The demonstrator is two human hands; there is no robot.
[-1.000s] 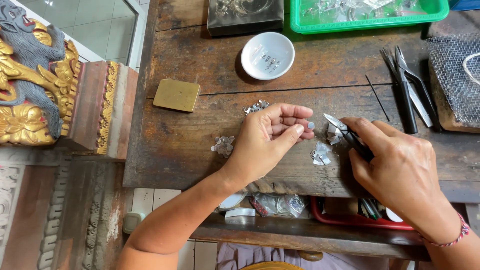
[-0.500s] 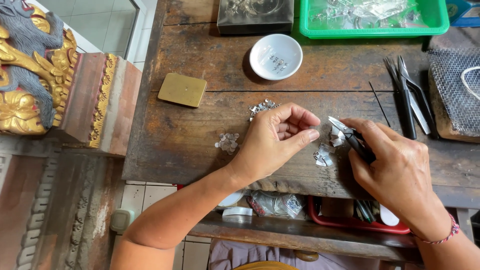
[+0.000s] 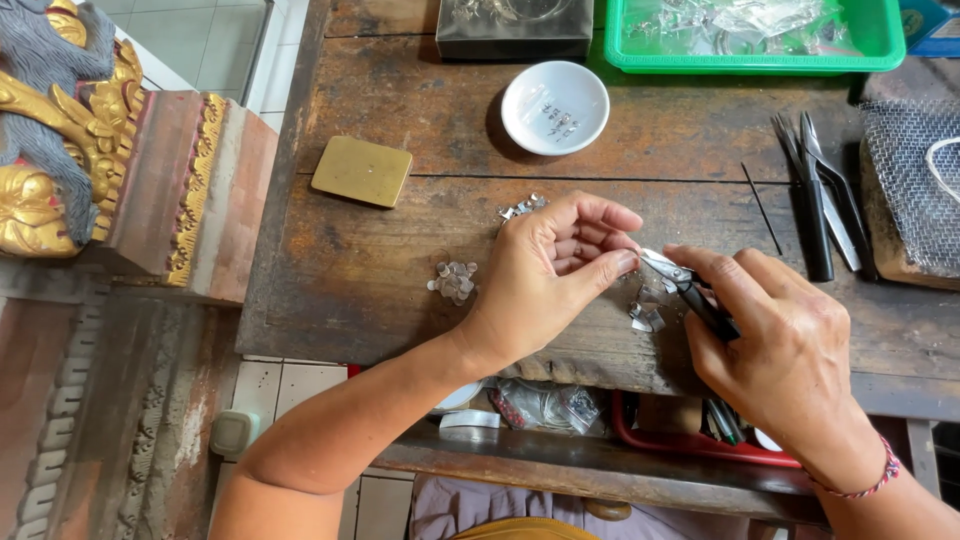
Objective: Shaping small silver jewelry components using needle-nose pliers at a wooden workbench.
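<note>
Head view, the only one: near the middle of the frame the left hand [image 3: 545,275] has its fingers [image 3: 612,265] pinched shut on a tiny silvery piece [image 3: 643,256] — too small to tell its shape. The right hand [image 3: 785,345], right of centre, is closed around black-handled pliers [image 3: 690,288] whose bright tips meet that piece just where the left fingertips end. Both hover low over the worn wooden tabletop [image 3: 400,270].

My reading is that the piece is very light, thin metal: stiff enough to hold its form, yet easy to bend or drop. It is best taken by its edges between fingertip pads, with the plier tips biting only the small part being worked.

Just below the plier tips lies a loose cluster of silvery bits [image 3: 645,315], a second heap [image 3: 455,282] sits left of the left hand, and a third [image 3: 520,208] just above it. Higher up stands a white dish [image 3: 555,107] with a few small parts. A brass-coloured square block [image 3: 362,171] lies to its lower left, a green tray [image 3: 745,62] runs along the top edge, and spare dark pliers [image 3: 825,195] and wire mesh [image 3: 915,180] lie at the right.
</note>
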